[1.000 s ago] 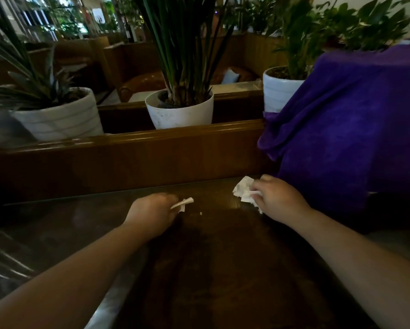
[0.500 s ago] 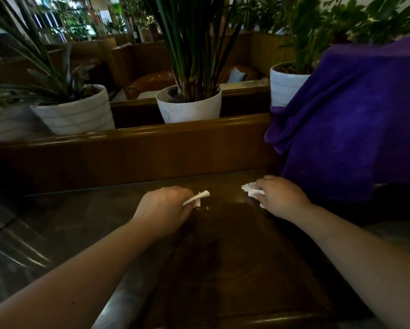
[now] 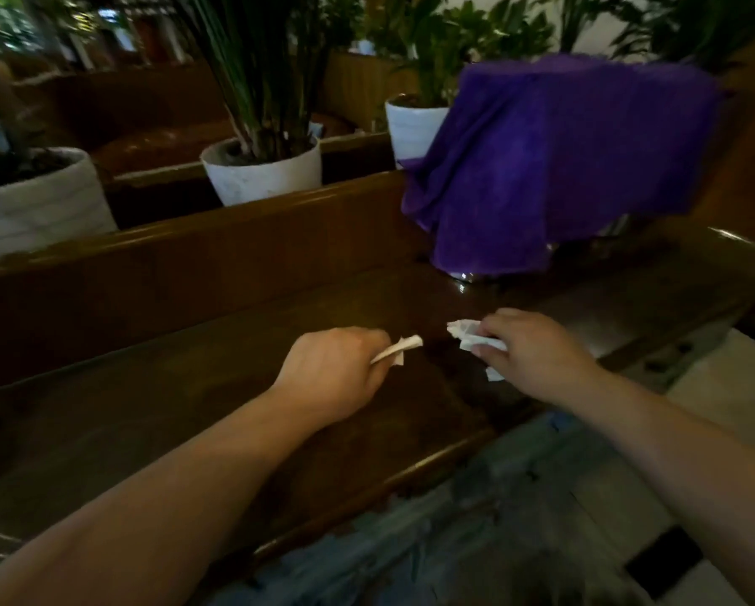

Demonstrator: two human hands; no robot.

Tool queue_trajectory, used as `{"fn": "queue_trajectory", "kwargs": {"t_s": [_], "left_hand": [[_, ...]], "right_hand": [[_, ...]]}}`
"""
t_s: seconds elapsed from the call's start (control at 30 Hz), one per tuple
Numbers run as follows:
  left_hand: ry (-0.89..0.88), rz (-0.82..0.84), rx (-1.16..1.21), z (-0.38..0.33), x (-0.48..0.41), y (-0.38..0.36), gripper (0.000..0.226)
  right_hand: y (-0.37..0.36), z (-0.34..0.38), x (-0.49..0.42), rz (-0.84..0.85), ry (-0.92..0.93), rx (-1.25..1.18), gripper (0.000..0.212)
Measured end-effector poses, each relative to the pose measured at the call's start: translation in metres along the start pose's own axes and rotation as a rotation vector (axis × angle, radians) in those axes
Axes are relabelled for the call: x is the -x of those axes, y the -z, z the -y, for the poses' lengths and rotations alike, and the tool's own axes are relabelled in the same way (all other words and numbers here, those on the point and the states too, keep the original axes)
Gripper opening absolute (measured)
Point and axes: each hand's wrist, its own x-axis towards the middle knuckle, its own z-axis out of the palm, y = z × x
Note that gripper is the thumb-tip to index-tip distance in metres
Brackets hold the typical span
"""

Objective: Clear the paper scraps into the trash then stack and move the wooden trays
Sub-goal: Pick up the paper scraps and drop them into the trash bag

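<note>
My left hand (image 3: 332, 373) is closed around a small folded paper scrap (image 3: 399, 348) that sticks out to the right of its fingers. My right hand (image 3: 537, 356) grips a crumpled wad of white paper scraps (image 3: 467, 332), with a bit of paper showing under the palm (image 3: 493, 374). Both hands hover just above the dark wooden table (image 3: 192, 408), a hand's width apart. No wooden trays and no trash bin are in view.
A purple cloth (image 3: 542, 159) drapes over something at the table's far right. A wooden partition (image 3: 192, 264) runs behind the table, with white plant pots (image 3: 262, 172) (image 3: 34, 203) (image 3: 415, 129) beyond it. Pale floor (image 3: 716, 387) lies to the right, and my patterned lap (image 3: 454, 553) is below.
The view has swung to the right and tilted, showing the table's near edge and the floor. Both hands keep their paper scraps and have lifted slightly toward me.
</note>
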Motion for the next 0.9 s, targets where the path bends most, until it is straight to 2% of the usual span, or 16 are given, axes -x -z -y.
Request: {"fn": "queue_trajectory", "kwargs": {"t_s": [0.17,0.27,0.4,0.5,0.73,0.9], "left_hand": [[-0.178,0.021,0.083,-0.041,0.008,-0.028,0.023],[-0.304,0.036,0.135,-0.080,0.012,-0.050,0.024],[-0.446,0.087,0.184,-0.145,0.012,-0.071,0.023],[-0.525,0.115,0.197,-0.196,0.008,-0.091,0.029],[-0.589,0.206,0.200,-0.297,-0.001,-0.150,0.026],[-0.547,0.274,0.253,-0.367,-0.004,-0.207,0.024]], "right_hand": [[0.016,-0.004,0.094,-0.050,-0.129,0.073,0.017],[0.032,-0.010,0.162,-0.040,-0.271,0.112,0.019],[0.047,-0.028,0.242,-0.024,-0.415,0.064,0.018],[0.046,-0.048,0.291,-0.072,-0.530,0.043,0.017],[0.016,-0.116,0.383,-0.118,-0.708,-0.155,0.010],[-0.009,-0.173,0.438,-0.108,-0.879,-0.355,0.007]]}}
